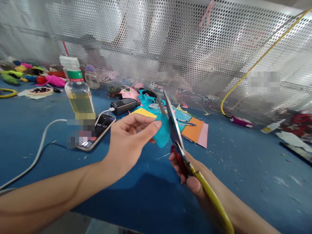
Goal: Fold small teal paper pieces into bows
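A small blue paper piece (162,132) is pinched between the thumb and fingers of my left hand (131,136), above the table. My right hand (190,175) is wrapped round the handles of a pair of scissors (175,130), one yellow and one red. The blades point up and away from me, slightly parted, right beside the paper's right edge. Behind them lie blue paper scraps (147,100) and a stack of coloured sheets, with an orange sheet (192,129) and a pink sheet (203,136) showing.
On the blue table (243,182), a phone (101,130), a bottle of yellowish liquid (79,94) and a black device (123,106) with a white cable stand left. A perforated metal screen (146,42) rises behind. A magenta tool (241,122) lies right.
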The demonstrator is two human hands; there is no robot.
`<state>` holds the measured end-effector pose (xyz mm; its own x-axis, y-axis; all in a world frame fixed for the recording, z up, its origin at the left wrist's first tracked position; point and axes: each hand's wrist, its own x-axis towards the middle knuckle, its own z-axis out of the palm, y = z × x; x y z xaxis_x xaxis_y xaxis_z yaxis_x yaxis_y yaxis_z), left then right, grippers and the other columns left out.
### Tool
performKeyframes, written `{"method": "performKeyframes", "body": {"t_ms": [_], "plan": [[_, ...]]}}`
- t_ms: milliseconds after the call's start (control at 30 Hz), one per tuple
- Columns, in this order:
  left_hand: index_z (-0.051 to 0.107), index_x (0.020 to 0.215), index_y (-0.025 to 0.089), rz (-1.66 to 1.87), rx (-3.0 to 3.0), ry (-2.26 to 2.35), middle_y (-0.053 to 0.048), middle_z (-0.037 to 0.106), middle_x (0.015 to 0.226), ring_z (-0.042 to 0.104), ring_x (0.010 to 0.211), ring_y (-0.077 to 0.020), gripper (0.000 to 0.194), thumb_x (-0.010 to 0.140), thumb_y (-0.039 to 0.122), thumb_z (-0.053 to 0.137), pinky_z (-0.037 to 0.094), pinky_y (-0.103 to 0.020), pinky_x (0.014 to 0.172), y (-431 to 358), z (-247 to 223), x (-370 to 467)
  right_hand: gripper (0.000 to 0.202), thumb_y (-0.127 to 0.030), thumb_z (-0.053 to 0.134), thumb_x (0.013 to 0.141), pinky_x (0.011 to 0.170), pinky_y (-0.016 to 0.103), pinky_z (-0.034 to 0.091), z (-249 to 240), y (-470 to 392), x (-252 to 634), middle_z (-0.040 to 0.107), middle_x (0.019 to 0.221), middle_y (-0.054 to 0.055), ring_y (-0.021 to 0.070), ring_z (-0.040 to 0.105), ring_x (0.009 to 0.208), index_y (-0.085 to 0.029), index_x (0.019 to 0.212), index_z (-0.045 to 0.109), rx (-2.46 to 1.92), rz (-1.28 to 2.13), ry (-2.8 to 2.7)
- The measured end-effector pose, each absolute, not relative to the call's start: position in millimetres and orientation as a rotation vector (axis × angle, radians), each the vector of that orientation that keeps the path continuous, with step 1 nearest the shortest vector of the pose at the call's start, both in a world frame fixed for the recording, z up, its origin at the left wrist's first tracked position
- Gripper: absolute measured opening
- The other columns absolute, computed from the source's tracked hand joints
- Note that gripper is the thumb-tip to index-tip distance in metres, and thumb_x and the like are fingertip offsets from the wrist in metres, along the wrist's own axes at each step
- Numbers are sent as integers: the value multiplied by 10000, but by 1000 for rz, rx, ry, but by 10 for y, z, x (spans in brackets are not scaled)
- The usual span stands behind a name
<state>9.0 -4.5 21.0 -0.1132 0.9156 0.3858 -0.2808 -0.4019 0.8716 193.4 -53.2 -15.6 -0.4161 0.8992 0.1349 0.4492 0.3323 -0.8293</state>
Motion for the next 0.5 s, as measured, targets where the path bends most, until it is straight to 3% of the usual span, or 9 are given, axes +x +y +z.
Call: {"method": "performKeyframes", "body": {"t_ms": [500], "plan": [[640,618,188,1718,1227,852,49,590,534,536,450,-57,96,649,215,727,479,-149,418,-73,258,85,670,-766,285,738,551,279,450,-126,-580,1922,521,818,39,136,457,619,-211,1065,470,-1200,900,-2040]]}}
